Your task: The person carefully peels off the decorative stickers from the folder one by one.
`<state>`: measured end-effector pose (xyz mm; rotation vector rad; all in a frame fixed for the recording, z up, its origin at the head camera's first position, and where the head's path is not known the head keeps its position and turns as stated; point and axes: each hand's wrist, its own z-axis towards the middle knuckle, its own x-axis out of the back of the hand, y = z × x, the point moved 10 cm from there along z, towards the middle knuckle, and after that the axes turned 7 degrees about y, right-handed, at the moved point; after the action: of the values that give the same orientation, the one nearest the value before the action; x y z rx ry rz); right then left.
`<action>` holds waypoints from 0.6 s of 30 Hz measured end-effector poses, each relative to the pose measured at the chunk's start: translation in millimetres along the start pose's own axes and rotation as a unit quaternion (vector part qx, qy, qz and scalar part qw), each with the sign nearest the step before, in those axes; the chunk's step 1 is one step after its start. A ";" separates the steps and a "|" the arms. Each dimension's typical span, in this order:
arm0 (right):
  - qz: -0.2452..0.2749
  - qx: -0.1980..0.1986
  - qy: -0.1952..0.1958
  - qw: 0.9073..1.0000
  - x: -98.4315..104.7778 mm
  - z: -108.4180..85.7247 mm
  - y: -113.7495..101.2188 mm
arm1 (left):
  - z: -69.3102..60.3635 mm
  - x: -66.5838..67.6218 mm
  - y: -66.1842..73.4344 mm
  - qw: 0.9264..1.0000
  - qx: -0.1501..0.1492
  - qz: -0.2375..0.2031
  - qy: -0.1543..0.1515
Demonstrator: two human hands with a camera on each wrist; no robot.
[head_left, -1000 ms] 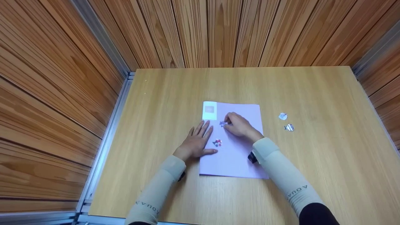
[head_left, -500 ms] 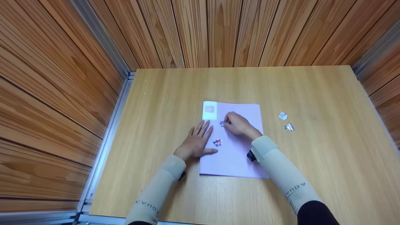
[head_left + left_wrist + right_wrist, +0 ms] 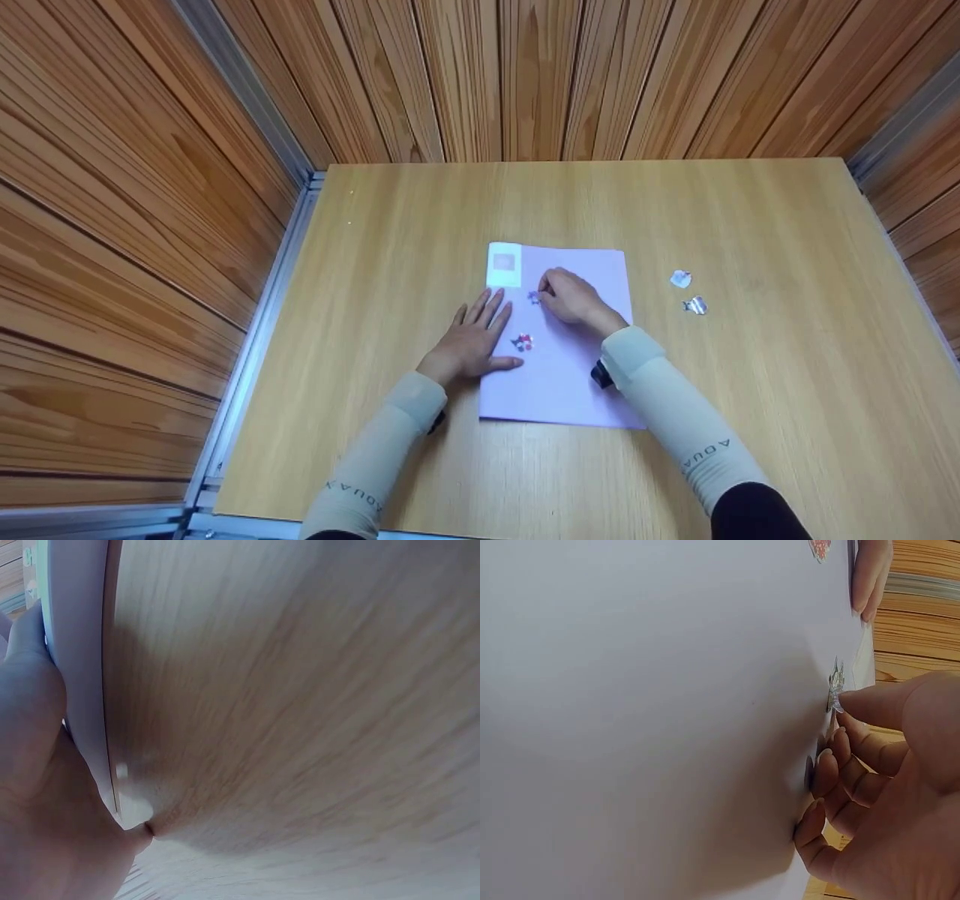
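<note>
A lilac notebook point(image 3: 555, 390) with a pale label at its far left corner lies on the wooden table. My left hand point(image 3: 469, 349) rests on its left side with the fingers spread straight. Beside the left thumb, a red and dark sticker point(image 3: 522, 343) lies on the cover. My right hand point(image 3: 574, 296) pinches the edge of a small shiny purplish sticker point(image 3: 534, 298) at the cover, above the first one. In the right wrist view, the thumb lies against this sticker point(image 3: 836, 686), and the other fingers are curled near the cover; their pads are partly hidden.
To the right of the notebook, a whitish sticker point(image 3: 680, 279) and a silvery sticker point(image 3: 695, 305) lie on the table point(image 3: 772, 390). Wood-panelled walls point(image 3: 532, 82) stand behind and at both sides, with a metal rail point(image 3: 255, 315) along the left edge.
My right wrist and forearm have shifted slightly to the left, while the fingers stay at the purplish sticker. The left hand has kept its place.
</note>
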<state>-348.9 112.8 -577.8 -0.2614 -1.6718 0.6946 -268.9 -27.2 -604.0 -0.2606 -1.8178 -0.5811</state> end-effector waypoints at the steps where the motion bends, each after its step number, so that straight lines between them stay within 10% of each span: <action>1: -0.001 -0.003 0.000 1.000 -0.2 0.0 0.5 | -0.2 0.3 0.2 1.000 0.000 0.001 0.000; 18: 0.010 0.030 0.005 0.999 2.6 -1.9 -4.9 | -0.2 1.6 0.4 1.000 0.001 0.012 0.004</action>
<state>-346.7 110.8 -572.8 -0.2396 -1.6373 0.7563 -269.1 -27.1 -602.3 -0.2782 -1.8045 -0.5631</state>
